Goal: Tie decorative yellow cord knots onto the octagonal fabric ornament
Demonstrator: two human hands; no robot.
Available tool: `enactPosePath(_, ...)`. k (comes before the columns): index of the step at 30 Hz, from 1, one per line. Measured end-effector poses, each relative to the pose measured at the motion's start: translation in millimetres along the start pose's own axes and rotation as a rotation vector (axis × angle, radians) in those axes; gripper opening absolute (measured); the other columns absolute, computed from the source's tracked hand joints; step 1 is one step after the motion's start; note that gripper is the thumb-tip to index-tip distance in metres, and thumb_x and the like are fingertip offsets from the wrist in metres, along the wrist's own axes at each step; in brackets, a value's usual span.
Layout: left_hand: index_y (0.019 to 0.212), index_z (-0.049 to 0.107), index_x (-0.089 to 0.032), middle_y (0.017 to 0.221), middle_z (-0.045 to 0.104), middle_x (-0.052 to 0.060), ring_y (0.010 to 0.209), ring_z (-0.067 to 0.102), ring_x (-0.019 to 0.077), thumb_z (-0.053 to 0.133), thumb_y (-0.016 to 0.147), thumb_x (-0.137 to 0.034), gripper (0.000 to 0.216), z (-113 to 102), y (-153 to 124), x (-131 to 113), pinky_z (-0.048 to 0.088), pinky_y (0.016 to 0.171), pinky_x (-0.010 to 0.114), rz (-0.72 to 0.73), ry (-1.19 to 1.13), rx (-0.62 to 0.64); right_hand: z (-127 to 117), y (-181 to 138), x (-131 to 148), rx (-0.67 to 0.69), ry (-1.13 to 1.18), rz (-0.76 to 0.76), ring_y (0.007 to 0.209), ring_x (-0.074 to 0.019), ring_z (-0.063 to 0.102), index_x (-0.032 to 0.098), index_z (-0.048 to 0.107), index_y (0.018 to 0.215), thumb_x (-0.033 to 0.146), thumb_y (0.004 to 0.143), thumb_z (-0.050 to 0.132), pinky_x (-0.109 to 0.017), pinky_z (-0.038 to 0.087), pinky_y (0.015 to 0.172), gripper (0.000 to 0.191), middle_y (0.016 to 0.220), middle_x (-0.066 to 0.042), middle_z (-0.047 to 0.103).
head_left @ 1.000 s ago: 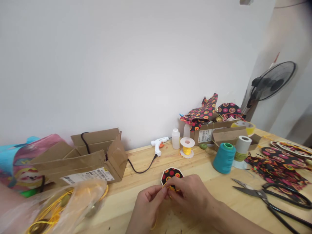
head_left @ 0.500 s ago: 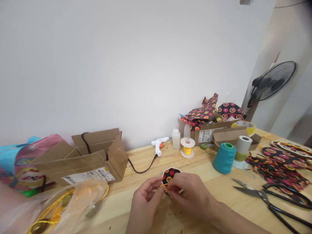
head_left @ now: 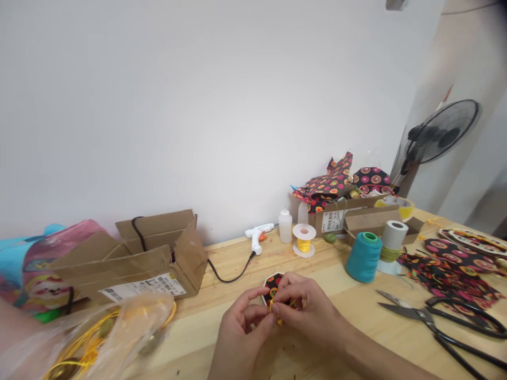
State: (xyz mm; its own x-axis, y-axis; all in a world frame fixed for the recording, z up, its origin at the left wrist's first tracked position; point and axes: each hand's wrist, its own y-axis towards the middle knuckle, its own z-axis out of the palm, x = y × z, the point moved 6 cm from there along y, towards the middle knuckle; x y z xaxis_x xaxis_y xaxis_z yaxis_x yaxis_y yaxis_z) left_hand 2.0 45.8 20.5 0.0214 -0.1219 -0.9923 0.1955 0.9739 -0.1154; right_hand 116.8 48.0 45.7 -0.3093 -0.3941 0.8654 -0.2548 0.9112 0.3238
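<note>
Both hands meet low in the middle of the head view, over a wooden table (head_left: 222, 264). My left hand (head_left: 241, 330) pinches a thin yellow cord (head_left: 274, 311) between thumb and fingertips. My right hand (head_left: 307, 311) has its fingers closed over the same yellow cord and covers most of a small octagonal piece (head_left: 272, 282) faced with black fabric printed with red and yellow circles. Only the piece's upper left part shows above the fingers.
A torn cardboard box (head_left: 138, 258) and a plastic bag with yellow cord (head_left: 99, 332) sit at the left. Behind the hands are a glue gun (head_left: 257, 235), a yellow spool (head_left: 304, 240) and a teal thread cone (head_left: 363, 256). Black scissors (head_left: 443, 322) and patterned fabric (head_left: 455, 264) lie at the right.
The right hand has slid up and over the octagonal piece, hiding more of it. The left hand's fingers have curled and shifted slightly right, still pinching the yellow cord.
</note>
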Motion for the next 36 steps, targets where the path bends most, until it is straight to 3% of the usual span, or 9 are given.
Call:
enactPosePath(7,0.082,0.058,-0.014,0.053,0.065,0.001,0.037,0.046,0.0067,0.072,0.05,-0.027,0.037,-9.1,7.3,9.8,0.028,0.036,0.015,-0.064,-0.143,-0.024,-11.5,0.6,0.0,0.059,0.702,0.127,0.072,-0.0134,0.046,0.015,0.053,0.058,0.019,0.064,0.055,-0.025,0.036,0.064,0.007,0.077,-0.002,0.046)
enactPosePath(10,0.078,0.059,-0.013,0.05,0.064,0.0,0.038,0.045,0.0058,0.073,0.047,-0.025,0.036,-12.8,10.5,14.3,0.029,0.037,0.015,-0.053,-0.2,-0.043,-27.8,-2.3,10.5,0.108,0.87,0.057,0.071,-0.0141,0.045,0.016,0.05,0.055,0.022,0.062,0.054,-0.027,0.034,0.067,0.011,0.07,-0.002,0.047)
enactPosePath(14,0.077,0.06,-0.014,0.05,0.063,-0.002,0.04,0.047,0.0052,0.071,0.051,-0.022,0.029,-13.1,10.4,14.9,0.031,0.039,0.014,-0.025,-0.192,-0.05,-29.9,-10.6,27.9,0.421,0.971,-0.088,0.053,-0.0138,0.046,0.017,0.045,0.043,0.049,0.065,0.047,-0.029,0.037,0.056,0.039,0.05,-0.001,0.046)
enactPosePath(16,0.076,0.06,-0.015,0.05,0.063,-0.002,0.04,0.048,0.0055,0.071,0.052,-0.021,0.027,-12.1,9.5,14.4,0.031,0.038,0.013,-0.028,-0.173,-0.041,-24.4,-10.4,25.3,0.434,0.799,-0.066,0.049,-0.0133,0.047,0.018,0.047,0.046,0.057,0.068,0.038,-0.027,0.037,0.052,0.046,0.049,-0.001,0.047)
enactPosePath(19,0.077,0.06,-0.015,0.056,0.066,0.001,0.048,0.055,0.0091,0.069,0.055,-0.022,0.025,-10.4,8.4,12.4,0.035,0.041,0.014,-0.023,-0.127,-0.018,-23.5,-2.9,13.4,0.153,0.129,-0.045,0.059,-0.013,0.046,0.017,0.055,0.062,0.049,0.063,0.054,-0.025,0.034,0.055,0.032,0.062,-0.002,0.053)
enactPosePath(22,0.076,0.061,-0.016,0.065,0.068,0.004,0.061,0.06,0.014,0.068,0.056,-0.023,0.022,-9.7,7.8,9.2,0.042,0.052,0.019,0.012,-0.097,-0.013,-15.5,-0.3,9.5,0.065,-0.345,-0.106,0.058,-0.0115,0.045,0.019,0.055,0.066,0.04,0.058,0.064,-0.023,0.03,0.054,0.024,0.063,0.001,0.055)
enactPosePath(28,0.068,0.065,-0.015,0.069,0.068,0.005,0.067,0.06,0.0162,0.068,0.055,-0.024,0.016,-7.9,9.0,12.7,0.044,0.063,0.022,0.005,-0.042,0.001,-14.4,2.3,3.8,0.065,-0.467,-0.185,0.055,-0.0116,0.046,0.021,0.058,0.06,0.033,0.066,0.061,-0.024,0.03,0.057,0.014,0.054,0.002,0.058)
enactPosePath(32,0.066,0.066,-0.014,0.055,0.064,0.0,0.047,0.052,0.009,0.068,0.055,-0.028,0.018,-6.0,9.4,17.4,0.038,0.046,0.017,-0.061,-0.049,0.029,-19.3,4.9,9.8,0.053,-0.508,-0.246,0.056,-0.0121,0.046,0.022,0.062,0.066,0.028,0.067,0.061,-0.026,0.03,0.061,0.006,0.056,0.002,0.06)
enactPosePath(36,0.066,0.067,-0.014,0.031,0.042,-0.008,0.028,0.025,0.0026,0.066,0.056,-0.032,0.021,-4.5,6.3,17.3,0.021,0.033,0.016,-0.134,0.015,0.04,-25.9,6.1,13.2,0.021,-0.603,-0.281,0.061,-0.0135,0.047,0.022,0.063,0.072,0.026,0.074,0.053,-0.027,0.029,0.062,0.011,0.061,-0.001,0.061)
